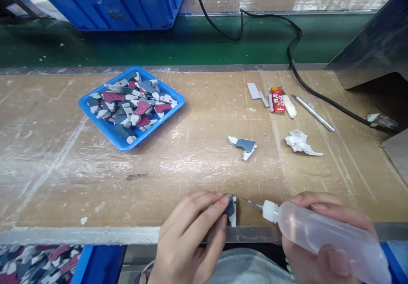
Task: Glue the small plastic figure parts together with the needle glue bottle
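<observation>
My left hand [194, 233] pinches a small blue-grey and white piece [230, 209] at the table's front edge, its fingers covering much of it. In my right hand [328, 233] lies a translucent squeeze bottle [331, 237] with a white cap and a thin needle tip. The needle points left toward the piece, with a small gap between them. Farther back on the table rests a similar blue-grey and white piece [245, 145]. A blue tray [110, 137] to the left holds many such pieces in grey, white and dark red.
A crumpled white tissue [301, 143], a metal pen-like tool [314, 113] and a red packet [278, 100] lie at the right. A black cable [328, 100] runs behind them. A large blue crate [117, 9] stands at the back. Below the left edge, a bin [98, 265] holds more pieces.
</observation>
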{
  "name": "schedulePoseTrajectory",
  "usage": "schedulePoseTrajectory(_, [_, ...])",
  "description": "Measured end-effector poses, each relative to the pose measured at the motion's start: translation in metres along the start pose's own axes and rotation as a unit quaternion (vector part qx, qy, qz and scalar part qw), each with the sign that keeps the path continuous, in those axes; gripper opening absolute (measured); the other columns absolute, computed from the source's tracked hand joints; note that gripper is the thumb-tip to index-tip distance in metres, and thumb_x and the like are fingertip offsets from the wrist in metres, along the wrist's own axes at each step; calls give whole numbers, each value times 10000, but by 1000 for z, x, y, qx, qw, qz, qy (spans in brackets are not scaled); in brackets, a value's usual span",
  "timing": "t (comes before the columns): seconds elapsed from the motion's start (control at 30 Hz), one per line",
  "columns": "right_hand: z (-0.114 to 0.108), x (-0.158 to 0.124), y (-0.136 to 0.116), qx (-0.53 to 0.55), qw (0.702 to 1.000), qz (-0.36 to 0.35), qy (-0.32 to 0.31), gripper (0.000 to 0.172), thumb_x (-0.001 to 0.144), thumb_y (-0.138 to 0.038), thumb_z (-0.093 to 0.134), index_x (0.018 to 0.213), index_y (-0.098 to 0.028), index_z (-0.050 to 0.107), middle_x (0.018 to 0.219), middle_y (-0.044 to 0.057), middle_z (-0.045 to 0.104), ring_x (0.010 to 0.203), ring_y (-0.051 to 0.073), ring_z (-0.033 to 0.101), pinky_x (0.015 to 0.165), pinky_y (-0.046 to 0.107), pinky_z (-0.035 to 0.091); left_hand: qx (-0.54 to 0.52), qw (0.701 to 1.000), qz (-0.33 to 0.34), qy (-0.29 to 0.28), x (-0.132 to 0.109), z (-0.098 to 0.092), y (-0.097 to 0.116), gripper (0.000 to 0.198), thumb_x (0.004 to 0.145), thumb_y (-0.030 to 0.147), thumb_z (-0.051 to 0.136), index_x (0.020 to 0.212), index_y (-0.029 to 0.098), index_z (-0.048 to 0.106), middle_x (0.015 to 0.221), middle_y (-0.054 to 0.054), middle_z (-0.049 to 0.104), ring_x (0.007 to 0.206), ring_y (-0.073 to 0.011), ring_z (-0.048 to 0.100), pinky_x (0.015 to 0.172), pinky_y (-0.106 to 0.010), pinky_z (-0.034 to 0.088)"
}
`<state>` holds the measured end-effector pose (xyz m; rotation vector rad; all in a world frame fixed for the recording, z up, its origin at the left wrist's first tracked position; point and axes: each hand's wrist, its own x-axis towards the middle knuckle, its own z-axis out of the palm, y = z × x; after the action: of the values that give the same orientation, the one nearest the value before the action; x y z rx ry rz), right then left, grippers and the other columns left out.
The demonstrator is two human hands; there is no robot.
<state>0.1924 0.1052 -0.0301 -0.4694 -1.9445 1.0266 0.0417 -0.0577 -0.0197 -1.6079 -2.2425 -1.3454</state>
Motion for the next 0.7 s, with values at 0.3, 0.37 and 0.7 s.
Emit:
schedulePoseTrajectory(0.3, [26, 1, -17, 138, 977, 47, 155, 186, 896, -372, 684, 981, -217, 628, 805, 56, 620, 743, 206, 626, 580, 331, 510, 156, 967, 143, -143, 23, -22, -3, 189, 993, 193, 584, 1111, 94, 694, 1046, -67, 780, 932, -220, 756, 783, -345, 670])
schedulePoseTrajectory(0.37, [28, 0, -18, 160, 973, 31, 163, 194, 891, -336, 691, 999, -186, 633, 804, 51, 622, 752, 197, 630, 593, 327, 518, 203, 946, 196, -159, 26, -24, 0, 199, 1002, 145, 547, 1107, 41, 680, 1077, -103, 774, 974, -257, 754, 773, -374, 676])
schedulePoseTrajectory(0.7, [34, -8, -18, 116, 983, -15, 139, 302, 772, -191, 709, 1054, -151, 608, 864, 35, 650, 796, 190, 672, 611, 310, 590, 192, 947, 212, -145, 26, -22, -7, 115, 981, 110, 583, 1042, 59, 666, 1021, -105, 781, 915, -239, 764, 737, -348, 675])
